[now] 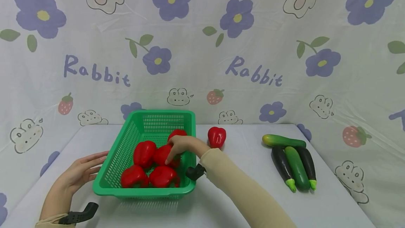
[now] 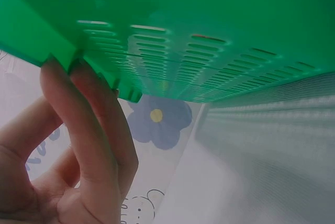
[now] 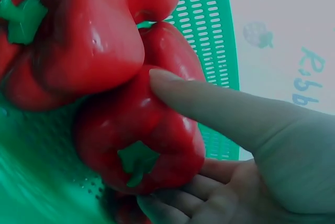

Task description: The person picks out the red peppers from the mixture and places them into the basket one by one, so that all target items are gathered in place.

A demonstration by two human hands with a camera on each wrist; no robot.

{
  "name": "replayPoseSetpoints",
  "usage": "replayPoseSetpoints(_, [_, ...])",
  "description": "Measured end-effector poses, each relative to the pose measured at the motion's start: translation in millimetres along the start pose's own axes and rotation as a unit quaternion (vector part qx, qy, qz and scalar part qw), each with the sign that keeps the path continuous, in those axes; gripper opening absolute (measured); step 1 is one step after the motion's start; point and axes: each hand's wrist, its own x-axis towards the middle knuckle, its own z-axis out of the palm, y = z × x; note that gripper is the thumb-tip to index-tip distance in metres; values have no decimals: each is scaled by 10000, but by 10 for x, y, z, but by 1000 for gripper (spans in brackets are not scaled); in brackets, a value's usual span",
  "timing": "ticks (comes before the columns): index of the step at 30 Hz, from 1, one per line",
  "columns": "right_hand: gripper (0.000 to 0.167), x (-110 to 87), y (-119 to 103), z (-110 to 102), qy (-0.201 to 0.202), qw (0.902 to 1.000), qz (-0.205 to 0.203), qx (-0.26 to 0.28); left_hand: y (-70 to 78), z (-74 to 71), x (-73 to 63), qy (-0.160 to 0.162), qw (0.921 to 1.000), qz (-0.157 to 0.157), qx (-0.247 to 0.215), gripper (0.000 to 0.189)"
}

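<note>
A green plastic basket [image 1: 142,191] with slotted walls holds several red bell peppers [image 1: 144,153]. My right hand [image 1: 183,145] reaches over the basket's right side and grips one red bell pepper [image 3: 138,130] among the others. In the right wrist view the thumb lies on top of that pepper, fingers underneath, its green stem showing. At the basket's left wall, my left hand [image 1: 77,172] has its fingers extended. The left wrist view shows those fingertips [image 2: 51,69] touching the basket under its rim.
One red bell pepper [image 1: 217,137] lies outside, right of the basket. On the table's right side are a yellow-green cucumber [image 1: 281,141], a dark green cucumber [image 1: 296,168] and two eggplants [image 1: 281,163]. A flower-and-rabbit printed cloth [image 1: 196,52] hangs behind the white table [image 1: 246,171].
</note>
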Motion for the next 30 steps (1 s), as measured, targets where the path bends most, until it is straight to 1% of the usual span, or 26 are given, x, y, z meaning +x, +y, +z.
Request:
replayPoseSetpoints(4, [76, 20, -4, 20, 4, 9999, 30, -129, -3, -1, 0, 15, 10000, 15, 37, 24])
replayPoseSetpoints(8, [72, 26, -2, 26, 33, 9999, 14, -126, -6, -1, 2, 50, 10000, 8, 84, 26])
replayPoseSetpoints(24, [67, -34, 7, -17, 163, 9990, -188, 376, -4, 1, 8, 89, 9999, 9, 146, 27])
replayPoseSetpoints(30, [66, -60, 42, -57, 216, 9977, -371, 524, -4, 8, 12, 123, 9998, 4, 164, 28])
